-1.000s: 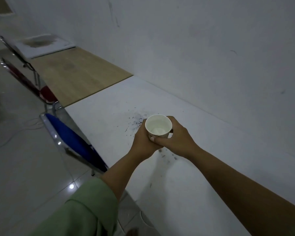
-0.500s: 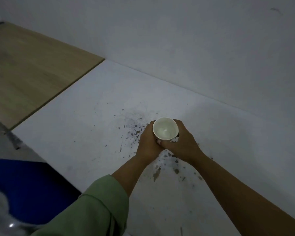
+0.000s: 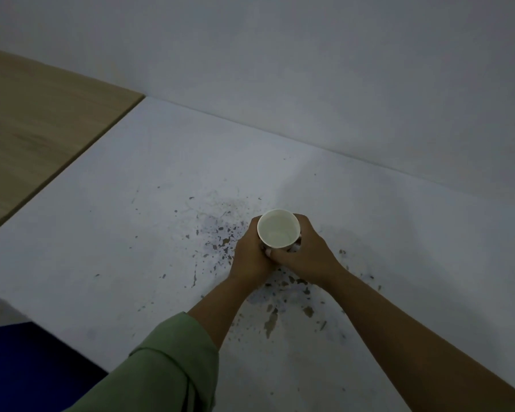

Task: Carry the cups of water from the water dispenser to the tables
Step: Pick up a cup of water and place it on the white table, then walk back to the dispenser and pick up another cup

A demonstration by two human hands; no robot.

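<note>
Cup point(image 3: 278, 228): white paper, round rim, upright, mouth open toward the camera. A pale, clear liquid is seen inside, level low; bottom visible through it. Lower wall is enclosed on both sides. Cup is positioned over the white table point(image 3: 137, 221), above a patch of dark chipped specks, near the wall-side edge.

Cup point(image 3: 278, 230) base behind hands
</note>
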